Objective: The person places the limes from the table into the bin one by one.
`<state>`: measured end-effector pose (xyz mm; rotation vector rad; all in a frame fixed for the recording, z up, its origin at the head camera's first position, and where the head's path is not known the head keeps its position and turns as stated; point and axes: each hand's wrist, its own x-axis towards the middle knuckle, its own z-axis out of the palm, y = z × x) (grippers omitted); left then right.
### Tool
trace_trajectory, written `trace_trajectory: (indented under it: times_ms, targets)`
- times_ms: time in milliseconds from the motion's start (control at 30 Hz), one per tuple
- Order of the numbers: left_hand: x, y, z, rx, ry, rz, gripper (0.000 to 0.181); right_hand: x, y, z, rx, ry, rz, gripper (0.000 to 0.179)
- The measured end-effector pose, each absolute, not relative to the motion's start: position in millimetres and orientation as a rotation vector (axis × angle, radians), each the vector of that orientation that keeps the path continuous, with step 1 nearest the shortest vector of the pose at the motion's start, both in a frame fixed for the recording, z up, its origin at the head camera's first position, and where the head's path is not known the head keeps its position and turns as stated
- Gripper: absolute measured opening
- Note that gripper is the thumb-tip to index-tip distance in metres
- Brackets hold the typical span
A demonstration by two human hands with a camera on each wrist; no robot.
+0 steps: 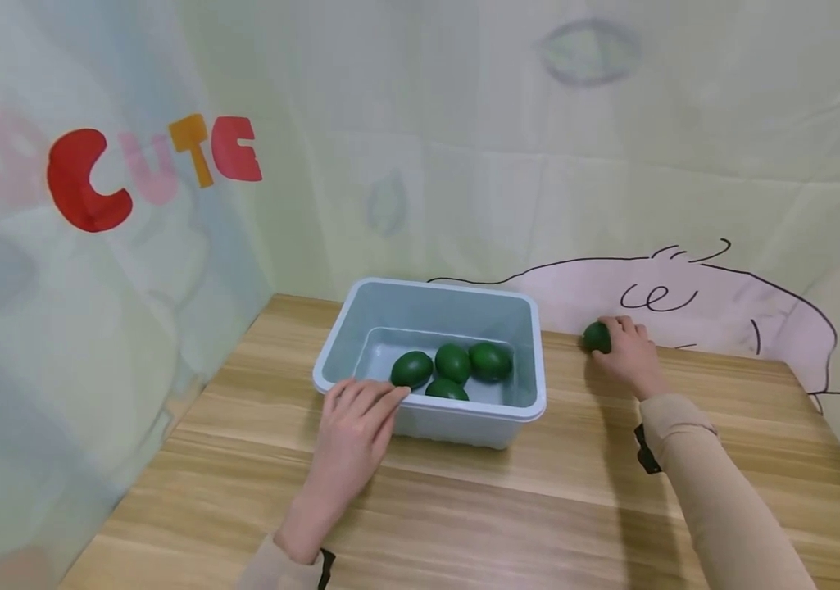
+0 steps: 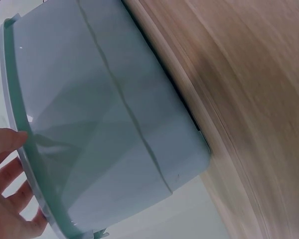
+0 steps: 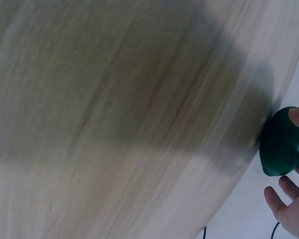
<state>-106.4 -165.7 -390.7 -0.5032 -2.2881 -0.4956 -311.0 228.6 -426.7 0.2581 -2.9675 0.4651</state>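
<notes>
A light blue plastic tub (image 1: 456,426) stands on the table with several dark green avocados (image 1: 452,363) inside. At its near left rim is my left hand (image 1: 353,430), fingers over the edge; the left wrist view has the thumb (image 2: 15,138) at the rim and the fingers beyond it. Off to the tub's right, by the table's back edge, my right hand (image 1: 629,356) holds another avocado (image 1: 597,337). In the right wrist view the thumb lies on top of this avocado (image 3: 281,144), close over the wood, with fingers at its far side.
The wood-grain table (image 1: 508,516) ends at the back against a printed cloth (image 1: 464,205). On the left a second cloth side carries the coloured letters CUTE (image 1: 91,180). A dark wrist strap (image 1: 647,451) shows at the right sleeve.
</notes>
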Motion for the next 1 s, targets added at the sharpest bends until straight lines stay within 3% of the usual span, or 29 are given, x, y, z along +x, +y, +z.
trace_trajectory:
  times_ms: [1000]
  targets:
    - [-105, -166, -390, -0.489, -2.311, -0.451, 0.029, -316, 221, -444, 0.193, -2.975, 0.553, 0.066]
